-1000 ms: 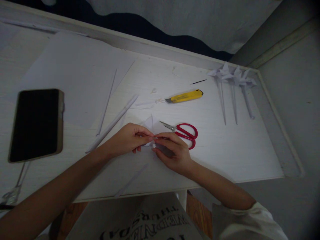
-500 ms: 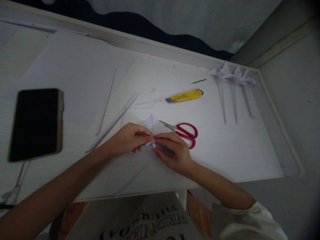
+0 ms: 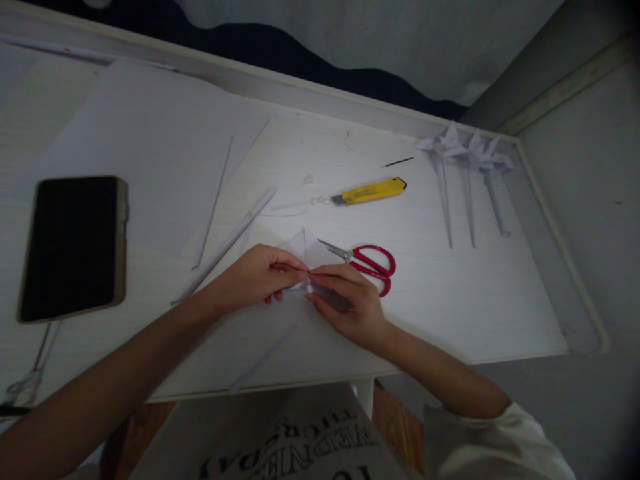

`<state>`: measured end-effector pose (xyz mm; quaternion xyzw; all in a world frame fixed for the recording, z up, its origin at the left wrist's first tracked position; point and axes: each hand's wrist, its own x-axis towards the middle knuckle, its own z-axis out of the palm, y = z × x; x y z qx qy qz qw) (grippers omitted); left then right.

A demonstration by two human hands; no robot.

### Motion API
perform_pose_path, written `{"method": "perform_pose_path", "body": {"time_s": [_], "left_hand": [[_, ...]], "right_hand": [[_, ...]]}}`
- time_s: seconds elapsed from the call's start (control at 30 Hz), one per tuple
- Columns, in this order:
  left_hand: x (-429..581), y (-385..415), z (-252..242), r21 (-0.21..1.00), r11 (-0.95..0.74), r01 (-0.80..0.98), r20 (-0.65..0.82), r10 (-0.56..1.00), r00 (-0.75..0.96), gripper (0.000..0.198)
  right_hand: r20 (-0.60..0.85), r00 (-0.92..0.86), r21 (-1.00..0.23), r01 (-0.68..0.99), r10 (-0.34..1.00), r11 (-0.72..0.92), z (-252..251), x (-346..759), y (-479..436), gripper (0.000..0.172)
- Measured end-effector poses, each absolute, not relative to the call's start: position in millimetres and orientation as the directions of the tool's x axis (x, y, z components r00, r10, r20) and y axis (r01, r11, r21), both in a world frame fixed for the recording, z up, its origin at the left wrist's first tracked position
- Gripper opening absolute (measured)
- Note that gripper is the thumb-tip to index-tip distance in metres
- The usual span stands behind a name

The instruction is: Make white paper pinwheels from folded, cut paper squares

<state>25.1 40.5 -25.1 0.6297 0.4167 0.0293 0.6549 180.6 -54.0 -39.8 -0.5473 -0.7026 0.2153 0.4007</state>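
Nearest, a pale strip lies by the front edge of the desk. Beyond it the left hand has thumb and forefinger pinched on a folded paper, whose pointed end shows past the fingertips, in the middle of the desk. The right hand brings its forefinger to that same spot, its thumb lower, a small white bit between them; whether it grips the bit I cannot tell. The paper should be very light, crisp along its folds but easily creased or torn, so a soft fingertip hold at the thick middle seems best, leaving the thin points alone. The bit looks tiny and easy to drop. Just right of the paper are the scissors; farther off, the knife, then the paper pinwheels, whose thin blades would likely crush if squeezed.
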Motion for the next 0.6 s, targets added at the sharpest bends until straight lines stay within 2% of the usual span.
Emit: {"method": "perform_pose_path", "body": {"time_s": [0.6], "left_hand": [[25.6, 37.5, -23.9, 0.838, 0.221, 0.499, -0.521, 0.595, 0.612, 0.011]], "right_hand": [[0.283, -0.062, -0.782, 0.563, 0.957, 0.268, -40.3, 179.5, -53.6, 0.021]]}}
